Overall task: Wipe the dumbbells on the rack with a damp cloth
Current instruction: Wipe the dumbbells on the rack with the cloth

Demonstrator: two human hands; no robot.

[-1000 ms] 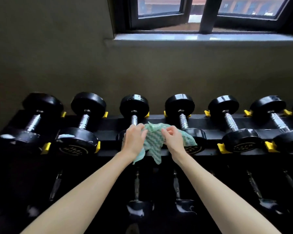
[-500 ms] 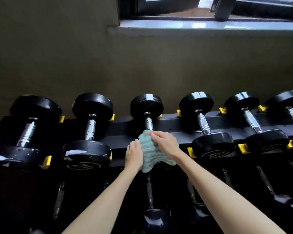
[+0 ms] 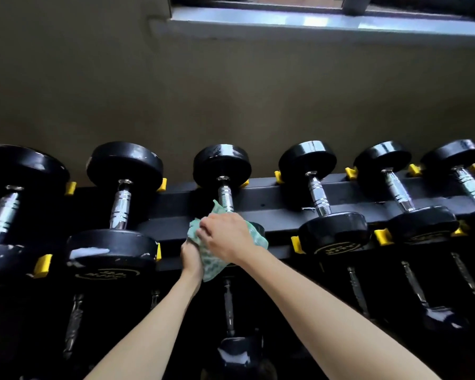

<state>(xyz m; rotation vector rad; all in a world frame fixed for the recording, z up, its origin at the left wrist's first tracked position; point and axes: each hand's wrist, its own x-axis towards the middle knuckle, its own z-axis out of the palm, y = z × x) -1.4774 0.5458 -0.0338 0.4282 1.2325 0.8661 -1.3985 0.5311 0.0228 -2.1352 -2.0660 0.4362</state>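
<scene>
Several black dumbbells with chrome handles lie in a row on the top tier of a black rack [image 3: 274, 200]. A green patterned cloth [image 3: 211, 260] covers the near head of the middle dumbbell [image 3: 222, 167]. My right hand [image 3: 226, 235] presses flat on top of the cloth. My left hand [image 3: 191, 255] grips the cloth's left side from below, partly hidden behind the right hand. The near head under the cloth is mostly hidden.
Neighbouring dumbbells sit at the left [image 3: 121, 204] and right [image 3: 320, 198], held by yellow saddles [image 3: 296, 244]. More dumbbells lie on a dark lower tier [image 3: 228, 305]. A grey wall and a window sill [image 3: 313, 21] rise behind the rack.
The view has drawn closer and tilted down. Both hands gathered the cloth onto the middle dumbbell's near head; my right hand moved on top of it, left hand beneath.
</scene>
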